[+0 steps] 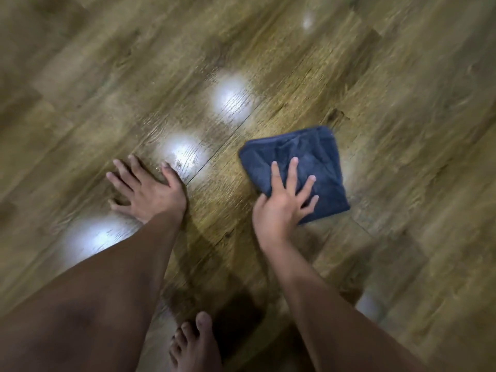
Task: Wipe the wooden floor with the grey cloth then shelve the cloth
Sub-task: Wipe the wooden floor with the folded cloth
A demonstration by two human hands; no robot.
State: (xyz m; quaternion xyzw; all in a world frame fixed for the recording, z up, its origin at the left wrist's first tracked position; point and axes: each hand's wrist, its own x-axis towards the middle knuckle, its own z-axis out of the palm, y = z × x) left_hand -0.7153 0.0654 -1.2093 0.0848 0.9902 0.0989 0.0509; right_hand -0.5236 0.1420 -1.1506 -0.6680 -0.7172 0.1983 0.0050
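The grey cloth (pixel 308 162), folded into a rough square and looking blue-grey, lies flat on the wooden floor (pixel 402 103) right of centre. My right hand (pixel 281 202) presses on its near left part, fingers spread over the fabric. My left hand (pixel 146 189) is planted flat on the bare floor to the left, fingers apart, holding nothing. The picture is blurred by motion.
Bright round light reflections (pixel 230 98) run in a diagonal line across the planks between and beyond my hands. My bare foot (pixel 196 345) stands at the bottom centre. Plank flooring fills the whole view; no shelf or furniture shows.
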